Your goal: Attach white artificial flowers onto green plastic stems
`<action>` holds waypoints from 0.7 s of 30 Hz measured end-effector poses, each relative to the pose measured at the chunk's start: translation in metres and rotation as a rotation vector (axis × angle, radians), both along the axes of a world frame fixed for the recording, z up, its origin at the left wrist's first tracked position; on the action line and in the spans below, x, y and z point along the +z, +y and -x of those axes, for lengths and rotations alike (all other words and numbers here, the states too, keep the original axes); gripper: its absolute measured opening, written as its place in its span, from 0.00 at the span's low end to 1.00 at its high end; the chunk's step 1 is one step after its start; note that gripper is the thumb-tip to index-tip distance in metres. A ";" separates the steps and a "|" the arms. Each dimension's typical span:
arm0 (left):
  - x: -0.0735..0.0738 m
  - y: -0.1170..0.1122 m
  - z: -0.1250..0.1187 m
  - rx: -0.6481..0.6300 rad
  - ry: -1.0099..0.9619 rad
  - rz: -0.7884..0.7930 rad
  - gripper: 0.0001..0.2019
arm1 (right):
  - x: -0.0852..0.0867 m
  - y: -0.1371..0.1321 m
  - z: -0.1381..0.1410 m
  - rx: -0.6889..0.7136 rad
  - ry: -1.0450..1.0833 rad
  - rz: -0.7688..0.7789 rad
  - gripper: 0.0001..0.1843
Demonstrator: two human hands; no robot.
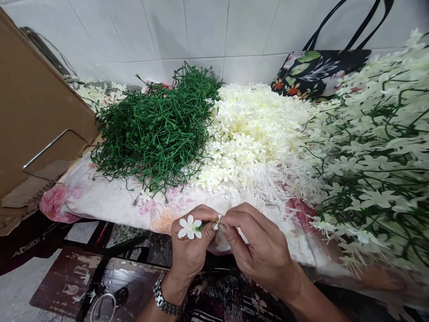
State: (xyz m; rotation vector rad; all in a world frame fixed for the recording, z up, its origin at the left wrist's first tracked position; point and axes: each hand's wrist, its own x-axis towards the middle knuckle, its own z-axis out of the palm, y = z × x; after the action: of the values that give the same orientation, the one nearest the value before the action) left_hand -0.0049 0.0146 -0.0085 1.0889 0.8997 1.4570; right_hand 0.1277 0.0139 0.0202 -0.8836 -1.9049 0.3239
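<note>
Closed around an artificial flower stem, my left hand (189, 255) has a white artificial flower (190, 227) showing beside its knuckles, with a bit of green behind the petals. My right hand (263, 250) pinches a small white flower piece (218, 220) at the left fingertips, where the two hands meet. Most of that piece is hidden by the fingers. Beyond the hands lie a pile of green plastic stems (157, 129), a heap of loose white blossoms (258, 120) and a bunch of thin white stamens (284, 179).
Finished-looking white flower sprays (378, 170) are heaped high at the right. A black floral bag (315, 74) leans at the tiled wall. On the left stand a cardboard box (36, 103) and a metal wire handle (47, 150). Below is a dark wooden surface (63, 277).
</note>
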 end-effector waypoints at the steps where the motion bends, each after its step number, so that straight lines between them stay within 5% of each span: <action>1: -0.001 0.000 0.000 -0.001 0.009 -0.004 0.02 | 0.000 0.001 0.000 0.014 0.018 0.009 0.08; 8: 0.006 0.002 -0.005 0.084 -0.045 0.120 0.06 | 0.001 0.004 -0.006 -0.009 0.059 0.105 0.06; 10: 0.007 0.002 -0.006 0.089 -0.031 0.141 0.06 | 0.001 0.005 -0.009 -0.034 0.033 0.116 0.12; 21: 0.004 -0.008 0.002 -0.219 -0.007 0.186 0.16 | -0.004 0.003 -0.017 -0.095 0.070 0.153 0.06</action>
State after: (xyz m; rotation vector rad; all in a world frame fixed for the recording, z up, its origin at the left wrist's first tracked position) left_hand -0.0071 0.0069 -0.0049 1.0094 0.8643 1.1728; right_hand 0.1448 0.0173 0.0159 -1.0472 -1.7849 0.4422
